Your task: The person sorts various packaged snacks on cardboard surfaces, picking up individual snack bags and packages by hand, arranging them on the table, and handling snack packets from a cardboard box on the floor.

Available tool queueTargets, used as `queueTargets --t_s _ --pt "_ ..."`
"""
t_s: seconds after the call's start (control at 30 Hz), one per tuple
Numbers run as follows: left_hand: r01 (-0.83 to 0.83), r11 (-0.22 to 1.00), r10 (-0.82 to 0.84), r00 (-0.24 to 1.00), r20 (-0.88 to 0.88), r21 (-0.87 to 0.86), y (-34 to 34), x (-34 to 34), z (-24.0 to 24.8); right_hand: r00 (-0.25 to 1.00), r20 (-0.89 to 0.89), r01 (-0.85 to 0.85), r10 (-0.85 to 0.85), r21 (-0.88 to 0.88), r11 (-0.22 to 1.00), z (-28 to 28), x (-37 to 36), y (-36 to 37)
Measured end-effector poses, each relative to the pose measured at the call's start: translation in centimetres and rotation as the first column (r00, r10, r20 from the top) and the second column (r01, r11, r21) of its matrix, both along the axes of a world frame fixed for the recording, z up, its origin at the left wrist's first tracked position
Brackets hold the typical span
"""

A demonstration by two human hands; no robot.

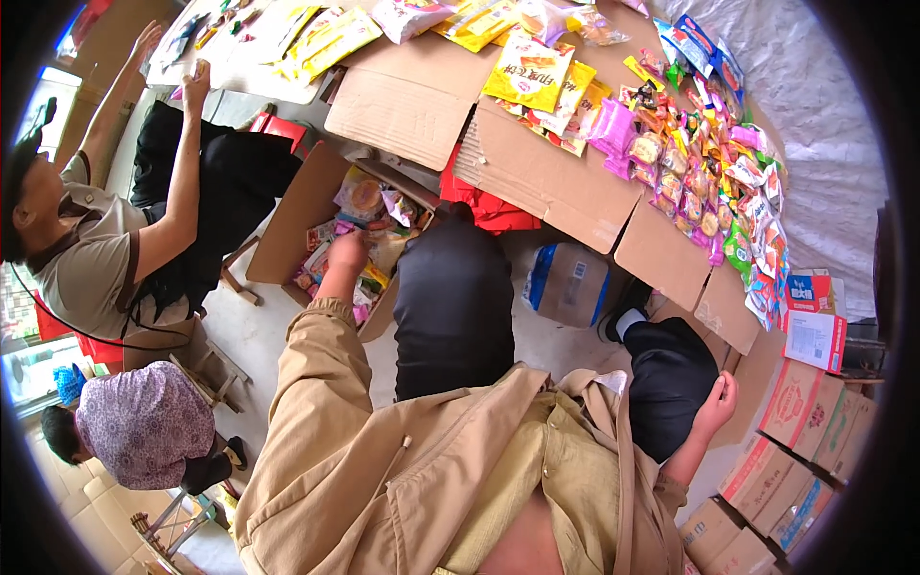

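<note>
Fingers of the left hand [347,251] curl downward into an open cardboard box [287,225] on the floor, closing among the snack packets [369,216] inside; whether one packet is actually pinched cannot be told, since the knuckles hide the fingertips. That arm wears a tan jacket sleeve [316,374] and stretches forward from the seated person. The right hand [717,407] rests on the right knee [671,374], fingers loosely bent and holding nothing.

The box stands just left of the person's dark-trousered left leg [450,307], its near flap open. Inside lies a jumble of small pink, yellow and orange wrappers. Beyond the knees, flattened cardboard sheets [546,177] carry rows of sorted packets [709,192], with larger yellow bags [532,72] farther off. A taped parcel [567,283] sits between the feet, and stacked cartons [795,450] stand at the right.

To the left, another person in a grey shirt [91,259] raises both arms toward a table, and a third in a patterned top [144,422] bends low.

A clean pick here probably calls for pinching a single wrapper by its edge and lifting straight up, so neighbouring packets do not drag out with it.
</note>
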State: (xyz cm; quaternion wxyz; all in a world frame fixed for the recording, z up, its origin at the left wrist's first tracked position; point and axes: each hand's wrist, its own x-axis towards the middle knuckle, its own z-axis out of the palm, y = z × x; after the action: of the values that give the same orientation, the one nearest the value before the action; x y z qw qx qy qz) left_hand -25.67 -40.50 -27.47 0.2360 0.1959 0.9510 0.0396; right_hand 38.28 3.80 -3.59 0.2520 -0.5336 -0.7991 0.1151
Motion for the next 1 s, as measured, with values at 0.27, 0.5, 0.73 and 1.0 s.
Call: queueTargets --t_s 0.27,0.5,0.73,1.0 --pt "0.053 0.864 0.207 0.869 -0.450 0.501 -2.4 0.8 5.1 0.998 -0.043 -0.043 0.045 0.029 0.999 -0.1 0.2 0.1" --pt "-0.404 0.189 0.540 0.804 0.249 0.895 -4.8 0.1 8.1 0.990 -0.071 -0.113 0.119 0.084 0.990 -0.2 -1.0 0.7" --pt "-0.592 -0.438 0.074 0.726 0.684 0.677 -0.4 1.6 17.8 0.984 -0.135 -0.106 0.116 0.077 0.991 -0.2 -0.7 0.8" --pt "-0.535 -0.217 -0.115 0.845 0.523 0.817 11.6 12.0 32.5 0.806 -0.364 -0.534 0.466 -0.110 0.838 7.7 -12.0 -7.0"
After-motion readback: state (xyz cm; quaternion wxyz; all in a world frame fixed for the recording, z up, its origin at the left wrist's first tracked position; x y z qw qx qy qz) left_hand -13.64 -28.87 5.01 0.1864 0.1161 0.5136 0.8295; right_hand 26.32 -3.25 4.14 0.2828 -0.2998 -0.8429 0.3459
